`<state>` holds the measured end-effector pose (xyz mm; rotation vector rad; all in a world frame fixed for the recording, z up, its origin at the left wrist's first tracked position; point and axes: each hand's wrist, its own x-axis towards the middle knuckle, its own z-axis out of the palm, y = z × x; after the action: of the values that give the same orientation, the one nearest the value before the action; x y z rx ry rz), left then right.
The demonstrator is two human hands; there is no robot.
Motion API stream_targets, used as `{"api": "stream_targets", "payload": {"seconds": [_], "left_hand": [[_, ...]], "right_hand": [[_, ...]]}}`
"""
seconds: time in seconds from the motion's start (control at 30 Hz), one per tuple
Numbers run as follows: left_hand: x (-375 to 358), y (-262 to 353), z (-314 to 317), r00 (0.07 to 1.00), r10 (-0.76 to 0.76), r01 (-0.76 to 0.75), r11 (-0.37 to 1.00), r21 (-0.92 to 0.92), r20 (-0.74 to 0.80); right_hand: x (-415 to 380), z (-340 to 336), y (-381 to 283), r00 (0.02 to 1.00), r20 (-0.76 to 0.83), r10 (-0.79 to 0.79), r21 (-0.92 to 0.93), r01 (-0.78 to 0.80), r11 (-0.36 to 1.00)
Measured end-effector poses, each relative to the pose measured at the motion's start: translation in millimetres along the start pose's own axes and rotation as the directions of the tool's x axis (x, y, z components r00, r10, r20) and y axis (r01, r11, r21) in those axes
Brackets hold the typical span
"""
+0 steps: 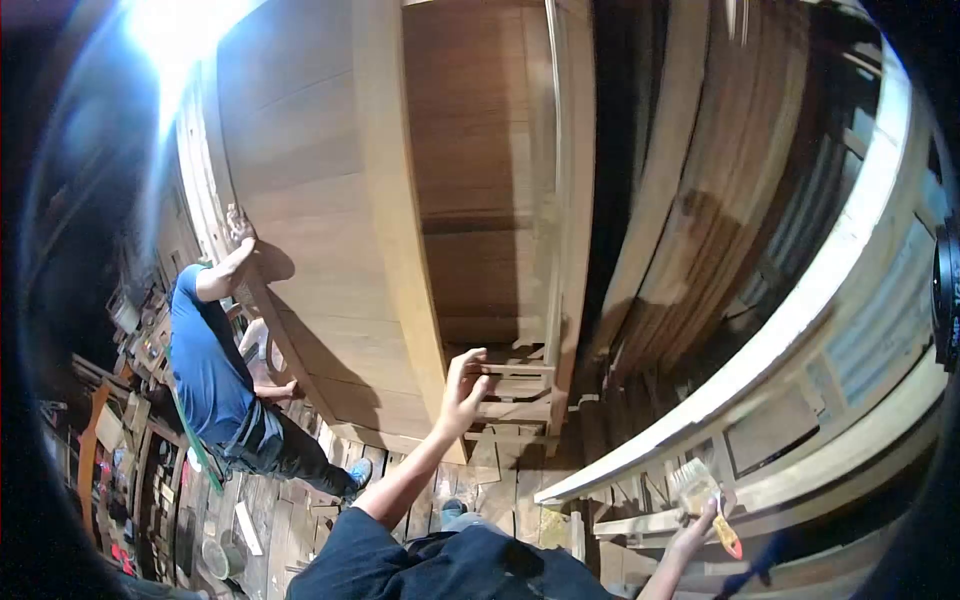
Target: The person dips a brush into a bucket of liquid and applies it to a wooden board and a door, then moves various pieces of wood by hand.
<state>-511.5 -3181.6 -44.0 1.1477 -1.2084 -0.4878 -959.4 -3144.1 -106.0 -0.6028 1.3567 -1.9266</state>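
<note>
My left hand [465,392] is raised at the lower front of a tall wooden cabinet [385,200], its fingers apart and nothing in them. Whether it touches the cabinet's edge I cannot tell. At the lower right, my right hand [695,535] grips a paintbrush [697,487] by its yellow and red handle, with the pale bristles pointing up and left. The brush is in front of long wooden frame pieces.
A co-worker in a blue shirt [208,355] stands at the left with hands on the cabinet's side. A long pale board [770,345] curves across the right. Tall planks [700,200] lean behind. A round container [222,556] stands on the plank floor [290,525].
</note>
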Motion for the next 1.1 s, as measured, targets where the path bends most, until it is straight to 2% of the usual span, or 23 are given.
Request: {"api": "stream_targets", "payload": {"seconds": [0.03, 0.13, 0.2, 0.3, 0.33, 0.4, 0.43, 0.47, 0.5, 0.53, 0.57, 0.6, 0.63, 0.67, 0.7, 0.73, 0.77, 0.8, 0.87, 0.93, 0.97, 1.0, 1.1], "left_hand": [[6.7, -2.5, -24.1, 0.999, 0.024, -0.022, 0.999, 0.045, -0.023], [35.8, -6.9, -99.0, 0.991, 0.109, -0.098, 0.985, 0.145, -0.073], [61.5, -13.5, -153.3, 0.978, 0.168, -0.141, 0.970, 0.199, -0.125], [103.3, -26.7, -237.4, 0.956, 0.230, -0.180, 0.950, 0.256, -0.183], [120.5, -38.2, -267.5, 0.947, 0.252, -0.195, 0.944, 0.265, -0.201], [156.9, -53.3, -322.4, 0.913, 0.330, -0.236, 0.906, 0.350, -0.238], [175.2, -62.2, -349.1, 0.908, 0.333, -0.234, 0.907, 0.349, -0.255], [196.3, -74.2, -373.0, 0.874, 0.407, -0.260, 0.852, 0.454, -0.263], [217.3, -76.6, -390.9, 0.835, 0.498, -0.321, 0.785, 0.530, -0.233], [235.8, -79.2, -405.2, 0.807, 0.554, -0.318, 0.700, 0.639, -0.205], [256.5, -72.0, -416.0, 0.788, 0.572, -0.296, 0.676, 0.675, -0.227], [280.8, -71.2, -431.0, 0.767, 0.609, -0.316, 0.631, 0.708, -0.201], [303.7, -70.1, -445.7, 0.729, 0.668, -0.319, 0.523, 0.791, -0.148], [324.4, -67.3, -455.8, 0.717, 0.684, -0.304, 0.480, 0.823, -0.135], [345.4, -71.9, -464.7, 0.718, 0.686, -0.252, 0.415, 0.874, -0.119], [360.8, -76.2, -471.3, 0.722, 0.684, -0.195, 0.346, 0.918, -0.105], [373.8, -82.9, -475.4, 0.735, 0.671, -0.169, 0.316, 0.934, -0.094], [379.4, -89.4, -473.9, 0.738, 0.669, -0.167, 0.304, 0.938, -0.085], [387.0, -98.1, -477.3, 0.736, 0.674, -0.159, 0.270, 0.950, -0.068], [394.5, -117.1, -483.2, 0.697, 0.714, -0.162, 0.250, 0.955, -0.068], [398.0, -121.2, -486.6, 0.701, 0.710, -0.142, 0.229, 0.963, -0.065], [400.3, -124.5, -487.5, 0.711, 0.700, -0.123, 0.212, 0.970, -0.063], [403.0, -130.3, -487.8, 0.698, 0.712, -0.131, 0.234, 0.963, -0.078]], "right_hand": [[3.0, 12.2, 19.8, 1.000, 0.004, 0.024, -0.018, -0.024, 1.000], [-42.8, 109.1, -20.8, 0.947, 0.313, -0.070, -0.073, 0.097, 0.993], [-69.2, 163.2, -18.9, 0.930, 0.360, -0.073, -0.059, 0.100, 0.993], [-100.2, 236.9, 0.7, 0.814, 0.546, -0.199, 0.009, 0.232, 0.973], [-116.4, 261.0, 4.0, 0.797, 0.581, -0.166, -0.015, 0.215, 0.976], [-156.7, 326.0, 17.2, 0.771, 0.613, -0.176, 0.049, 0.185, 0.982], [-167.2, 351.1, 27.4, 0.746, 0.660, -0.093, 0.006, 0.119, 0.993], [-189.4, 381.5, 22.5, 0.737, 0.676, -0.022, -0.066, 0.090, 0.994], [-201.8, 416.3, 26.5, 0.691, 0.701, -0.175, 0.010, 0.236, 0.972], [-217.2, 438.9, 20.3, 0.670, 0.720, -0.180, 0.008, 0.252, 0.968], [-226.0, 462.0, 15.6, 0.649, 0.742, -0.171, -0.055, 0.314, 0.948], [-229.1, 494.0, 16.3, 0.534, 0.749, -0.392, 0.087, 0.507, 0.857], [-237.0, 518.9, 4.7, 0.478, 0.756, -0.448, 0.137, 0.553, 0.822], [-247.8, 546.9, -8.9, 0.456, 0.782, -0.424, 0.184, 0.482, 0.857], [-252.1, 575.5, -21.5, 0.367, 0.772, -0.519, 0.228, 0.603, 0.765], [-257.4, 598.6, -36.0, 0.311, 0.770, -0.557, 0.255, 0.649, 0.716], [-261.4, 622.4, -48.9, 0.286, 0.792, -0.540, 0.291, 0.600, 0.745], [-262.9, 646.2, -58.8, 0.212, 0.765, -0.608, 0.338, 0.671, 0.660], [-264.6, 688.7, -70.4, 0.167, 0.762, -0.626, 0.343, 0.716, 0.608], [-266.9, 730.6, -80.4, 0.038, 0.675, -0.737, 0.414, 0.807, 0.421], [-277.6, 746.6, -87.1, 0.098, 0.690, -0.718, 0.407, 0.768, 0.495], [-278.3, 765.6, -89.8, 0.057, 0.647, -0.761, 0.441, 0.785, 0.434], [-278.2, 798.1, -97.2, 0.074, 0.542, -0.837, 0.391, 0.860, 0.329]]}}
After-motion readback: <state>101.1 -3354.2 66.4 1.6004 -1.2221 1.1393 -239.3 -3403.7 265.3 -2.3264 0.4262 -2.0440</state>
